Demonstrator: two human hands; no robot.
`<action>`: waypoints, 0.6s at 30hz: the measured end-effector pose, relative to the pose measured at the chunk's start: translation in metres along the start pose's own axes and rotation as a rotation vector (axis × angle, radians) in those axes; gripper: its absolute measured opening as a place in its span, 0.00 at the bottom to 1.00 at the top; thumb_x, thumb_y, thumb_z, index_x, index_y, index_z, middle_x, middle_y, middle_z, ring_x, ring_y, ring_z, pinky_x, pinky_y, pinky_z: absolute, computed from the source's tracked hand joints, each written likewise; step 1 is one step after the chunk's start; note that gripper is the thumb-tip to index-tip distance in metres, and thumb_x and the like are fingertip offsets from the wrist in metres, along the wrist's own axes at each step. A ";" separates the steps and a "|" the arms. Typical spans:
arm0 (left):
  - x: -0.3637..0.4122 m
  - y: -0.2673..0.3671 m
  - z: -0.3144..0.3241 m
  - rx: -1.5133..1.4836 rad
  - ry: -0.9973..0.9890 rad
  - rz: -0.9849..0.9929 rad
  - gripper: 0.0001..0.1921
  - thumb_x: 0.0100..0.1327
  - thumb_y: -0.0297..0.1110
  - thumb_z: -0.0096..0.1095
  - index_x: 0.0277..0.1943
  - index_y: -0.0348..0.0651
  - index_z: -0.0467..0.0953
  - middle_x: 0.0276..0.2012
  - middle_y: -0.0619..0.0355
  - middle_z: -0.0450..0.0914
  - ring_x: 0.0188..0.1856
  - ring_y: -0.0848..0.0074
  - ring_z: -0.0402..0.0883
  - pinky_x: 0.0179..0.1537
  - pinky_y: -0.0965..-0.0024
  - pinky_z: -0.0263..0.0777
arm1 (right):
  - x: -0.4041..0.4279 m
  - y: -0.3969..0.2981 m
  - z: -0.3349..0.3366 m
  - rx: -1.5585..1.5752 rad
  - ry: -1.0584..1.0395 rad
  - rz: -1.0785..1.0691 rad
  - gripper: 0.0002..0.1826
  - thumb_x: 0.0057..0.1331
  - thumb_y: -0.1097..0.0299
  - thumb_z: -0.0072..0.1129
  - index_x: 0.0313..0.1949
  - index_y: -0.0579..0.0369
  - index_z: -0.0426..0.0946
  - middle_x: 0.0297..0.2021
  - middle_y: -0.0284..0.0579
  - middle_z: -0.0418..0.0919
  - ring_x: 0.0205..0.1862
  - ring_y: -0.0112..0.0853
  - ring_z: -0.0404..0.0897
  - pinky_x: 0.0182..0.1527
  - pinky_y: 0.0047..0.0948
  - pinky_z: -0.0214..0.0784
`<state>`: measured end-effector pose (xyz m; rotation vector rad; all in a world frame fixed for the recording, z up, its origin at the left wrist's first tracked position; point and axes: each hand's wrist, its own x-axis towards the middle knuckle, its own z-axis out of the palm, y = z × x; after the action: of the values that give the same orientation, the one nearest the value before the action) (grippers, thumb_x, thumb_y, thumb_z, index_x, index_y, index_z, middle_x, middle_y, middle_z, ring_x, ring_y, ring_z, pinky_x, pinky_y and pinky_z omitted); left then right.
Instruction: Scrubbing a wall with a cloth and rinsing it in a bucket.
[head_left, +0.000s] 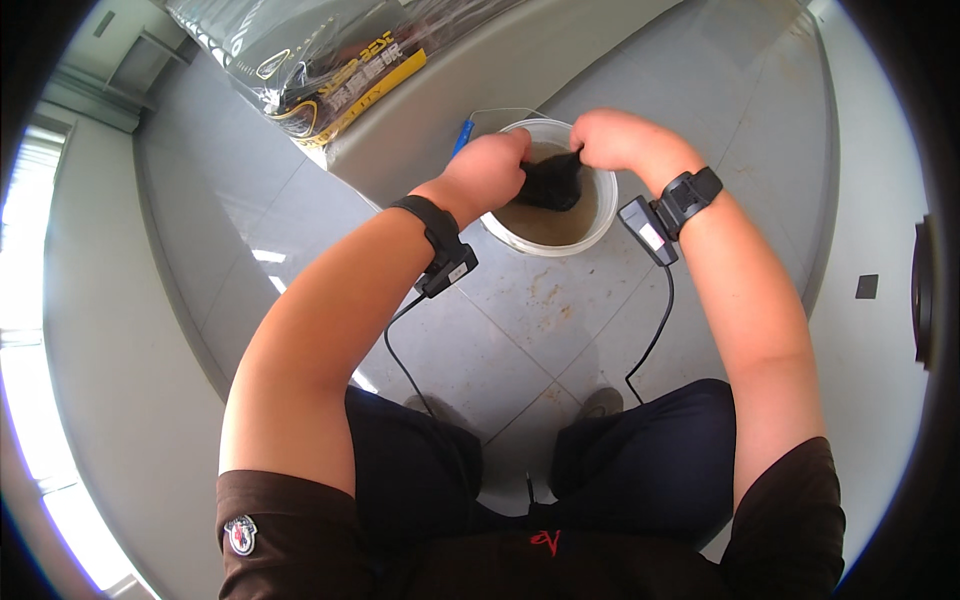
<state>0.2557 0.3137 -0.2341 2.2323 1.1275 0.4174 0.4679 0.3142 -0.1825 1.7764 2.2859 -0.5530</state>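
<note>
A white plastic bucket (550, 250) of murky brown water (551, 226) stands on the floor in front of me. My left hand (491, 166) is over its left side, with closed fingers gripping one side of a dark, wet-looking cloth (556, 184). The opposite upper corner of this cloth is pinched by my right hand (619, 142) at the bucket's upper right rim. Between both hands the cloth hangs over or into the water; how deep it reaches I cannot tell. A blue handle grip (463, 137) on the bucket's wire bail shows beside my left hand.
Beyond the bucket, a plastic-wrapped mattress (352, 67) with printed writing lies on a grey base (450, 101). Brown smears mark the tiled floor (517, 307). A black cable runs down from the device on each wrist. White walls (870, 360) stand on both sides.
</note>
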 end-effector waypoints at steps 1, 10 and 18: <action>0.000 -0.001 0.004 0.041 -0.064 0.035 0.10 0.57 0.26 0.58 0.43 0.39 0.77 0.39 0.44 0.82 0.44 0.51 0.80 0.46 0.55 0.73 | 0.004 0.002 0.010 -0.043 -0.066 0.011 0.16 0.54 0.77 0.53 0.42 0.55 0.83 0.37 0.55 0.84 0.40 0.48 0.82 0.43 0.43 0.74; -0.007 -0.005 0.032 0.532 -0.457 0.139 0.11 0.59 0.35 0.54 0.38 0.45 0.84 0.35 0.50 0.85 0.43 0.55 0.84 0.58 0.48 0.68 | 0.017 -0.010 0.090 0.029 -0.272 0.004 0.21 0.62 0.74 0.52 0.54 0.44 0.81 0.49 0.49 0.83 0.52 0.47 0.80 0.54 0.41 0.73; 0.004 -0.010 0.046 0.645 -0.668 0.073 0.13 0.59 0.32 0.54 0.39 0.47 0.87 0.38 0.54 0.87 0.44 0.60 0.85 0.58 0.47 0.64 | 0.027 -0.017 0.140 -0.018 -0.432 0.057 0.20 0.69 0.60 0.48 0.58 0.42 0.79 0.53 0.47 0.81 0.55 0.47 0.78 0.57 0.40 0.70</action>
<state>0.2756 0.3048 -0.2759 2.6314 0.8752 -0.7289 0.4338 0.2780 -0.3171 1.5263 1.9329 -0.8112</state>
